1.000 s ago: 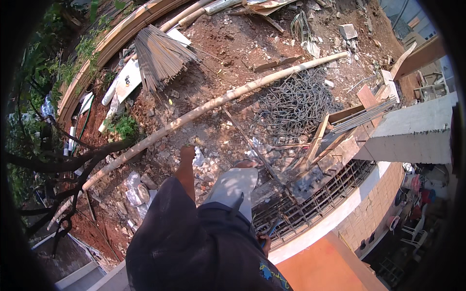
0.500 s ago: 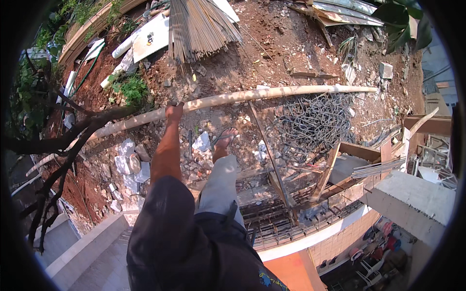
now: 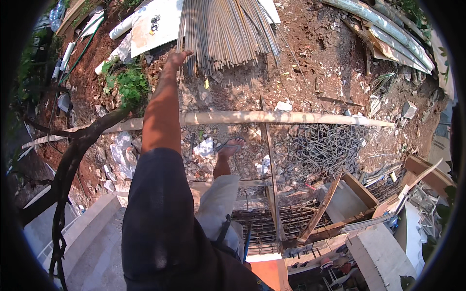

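My left hand (image 3: 177, 59) reaches far forward at the end of an outstretched arm. Its fingers look spread and hold nothing. They are beside the left edge of a thick bundle of long thin metal rods (image 3: 225, 36); whether they touch it I cannot tell. Below the hand, a long pale bamboo pole (image 3: 242, 117) lies across the ground, passing behind my forearm. My right hand is out of view. My sandalled foot (image 3: 231, 145) stands on the rubble just on the near side of the pole.
A tangled heap of bent metal rings (image 3: 330, 148) lies right of my foot. A dark tree branch (image 3: 73, 160) crosses the left side. Wooden formwork (image 3: 318, 211) and a rebar cage (image 3: 262, 223) edge a drop at lower right. White boards (image 3: 155, 26) lie under the rods.
My left hand has let go of the bamboo pole and moved forward to the rod bundle. The view has shifted forward, so the pole and ground appear lower.
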`<state>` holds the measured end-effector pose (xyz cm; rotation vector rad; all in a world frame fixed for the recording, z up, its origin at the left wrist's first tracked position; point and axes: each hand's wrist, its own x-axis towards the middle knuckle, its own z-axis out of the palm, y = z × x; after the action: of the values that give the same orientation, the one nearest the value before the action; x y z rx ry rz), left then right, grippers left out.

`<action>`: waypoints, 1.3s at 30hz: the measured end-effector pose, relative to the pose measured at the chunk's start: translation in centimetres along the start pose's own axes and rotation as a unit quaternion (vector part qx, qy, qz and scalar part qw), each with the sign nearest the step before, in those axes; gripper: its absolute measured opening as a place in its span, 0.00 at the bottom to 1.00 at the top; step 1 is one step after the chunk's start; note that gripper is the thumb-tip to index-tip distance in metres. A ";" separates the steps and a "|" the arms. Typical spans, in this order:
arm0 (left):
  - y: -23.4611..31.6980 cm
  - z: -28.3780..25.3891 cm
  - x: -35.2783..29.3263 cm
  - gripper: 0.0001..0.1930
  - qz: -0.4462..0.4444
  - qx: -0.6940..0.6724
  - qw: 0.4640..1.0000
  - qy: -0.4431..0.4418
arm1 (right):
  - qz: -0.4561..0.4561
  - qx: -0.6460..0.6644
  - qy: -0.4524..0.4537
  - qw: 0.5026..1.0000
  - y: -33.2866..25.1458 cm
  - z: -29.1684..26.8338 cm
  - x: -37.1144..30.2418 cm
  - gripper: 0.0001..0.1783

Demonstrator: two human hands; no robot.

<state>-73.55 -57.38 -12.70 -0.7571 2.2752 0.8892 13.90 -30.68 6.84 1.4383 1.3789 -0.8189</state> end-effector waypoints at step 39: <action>9.3 2.9 -10.9 0.16 0.064 -0.424 0.898 -0.093 | -0.136 -0.144 -0.043 0.979 2.5 -3.5 3.0 0.13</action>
<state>-71.63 -46.34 -3.27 -0.8167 1.7228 1.9754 16.27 -26.17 5.65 0.9949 1.5769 -0.8031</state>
